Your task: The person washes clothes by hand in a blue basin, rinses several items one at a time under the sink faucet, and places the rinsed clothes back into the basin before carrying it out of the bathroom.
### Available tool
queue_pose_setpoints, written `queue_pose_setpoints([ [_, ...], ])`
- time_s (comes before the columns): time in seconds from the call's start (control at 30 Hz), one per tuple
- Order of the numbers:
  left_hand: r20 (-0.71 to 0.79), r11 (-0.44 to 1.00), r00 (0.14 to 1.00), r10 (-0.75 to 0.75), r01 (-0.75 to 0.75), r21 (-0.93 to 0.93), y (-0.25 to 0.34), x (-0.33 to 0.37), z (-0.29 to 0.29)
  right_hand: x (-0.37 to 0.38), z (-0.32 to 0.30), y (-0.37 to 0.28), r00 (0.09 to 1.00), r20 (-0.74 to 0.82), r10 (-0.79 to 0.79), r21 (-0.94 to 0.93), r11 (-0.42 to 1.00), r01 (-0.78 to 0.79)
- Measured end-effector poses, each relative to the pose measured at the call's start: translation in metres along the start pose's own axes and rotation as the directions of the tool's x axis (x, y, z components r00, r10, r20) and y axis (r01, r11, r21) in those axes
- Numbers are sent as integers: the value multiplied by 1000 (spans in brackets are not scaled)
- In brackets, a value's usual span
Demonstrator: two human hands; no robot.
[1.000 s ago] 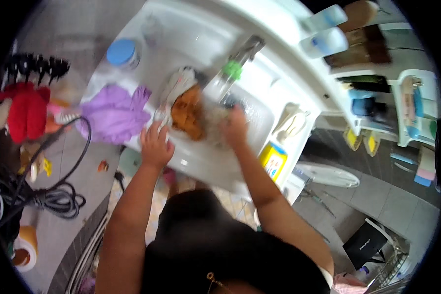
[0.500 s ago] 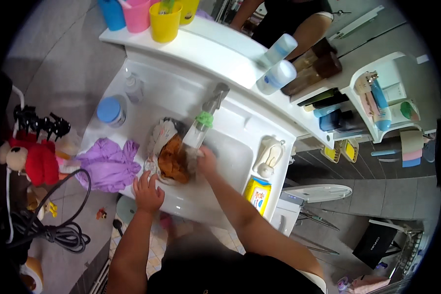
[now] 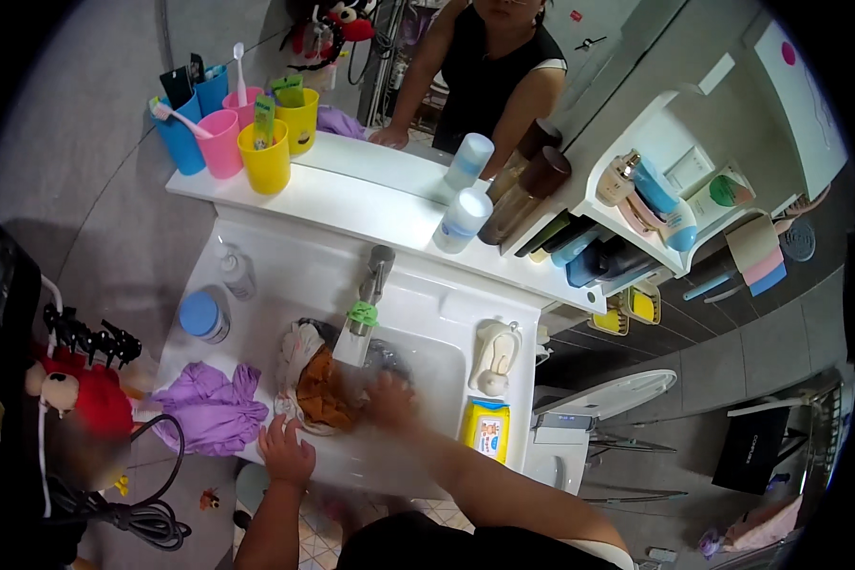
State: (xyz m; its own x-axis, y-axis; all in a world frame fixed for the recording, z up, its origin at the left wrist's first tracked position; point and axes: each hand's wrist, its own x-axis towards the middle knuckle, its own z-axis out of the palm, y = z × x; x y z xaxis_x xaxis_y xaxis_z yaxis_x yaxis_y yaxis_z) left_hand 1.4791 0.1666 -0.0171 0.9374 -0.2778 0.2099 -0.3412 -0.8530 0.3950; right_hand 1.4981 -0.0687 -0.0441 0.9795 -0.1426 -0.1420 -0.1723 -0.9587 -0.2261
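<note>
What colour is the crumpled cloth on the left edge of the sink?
Light purple; the cloth shows best in the head view.

Shelf [image 3: 370, 198], L end: 3 cups [image 3: 217, 147]. Sink [image 3: 285, 252], L edge: 1 jar [image 3: 202, 318], 1 pump btl [image 3: 237, 276], 1 purple cloth [image 3: 214, 408]; R edge: 1 yellow pk [image 3: 485, 433]. Hands [image 3: 287, 454]: 2.

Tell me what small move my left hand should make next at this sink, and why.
Probably slide your left hand onto the brown cloth to steady it: that hand lies spread at the front of the sink, close to the cloth, while your right hand is down inside, on the cloth's other side, near the tap.
</note>
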Motion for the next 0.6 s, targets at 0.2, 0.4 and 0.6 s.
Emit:
queue_pose_setpoints([
  [0.2,-8,1000,1000,21,-21,-8,0,0,6,45,41,25,935,324,142,609,725,-321],
  [0.4,21,1000,1000,22,-21,-16,2,0,4,5,8,37,978,-144,153,811,585,28],
  [0.6,28,1000,999,15,-15,-7,-1,-1,2,-4,-29,22,995,-51,-85,89,992,89],
])
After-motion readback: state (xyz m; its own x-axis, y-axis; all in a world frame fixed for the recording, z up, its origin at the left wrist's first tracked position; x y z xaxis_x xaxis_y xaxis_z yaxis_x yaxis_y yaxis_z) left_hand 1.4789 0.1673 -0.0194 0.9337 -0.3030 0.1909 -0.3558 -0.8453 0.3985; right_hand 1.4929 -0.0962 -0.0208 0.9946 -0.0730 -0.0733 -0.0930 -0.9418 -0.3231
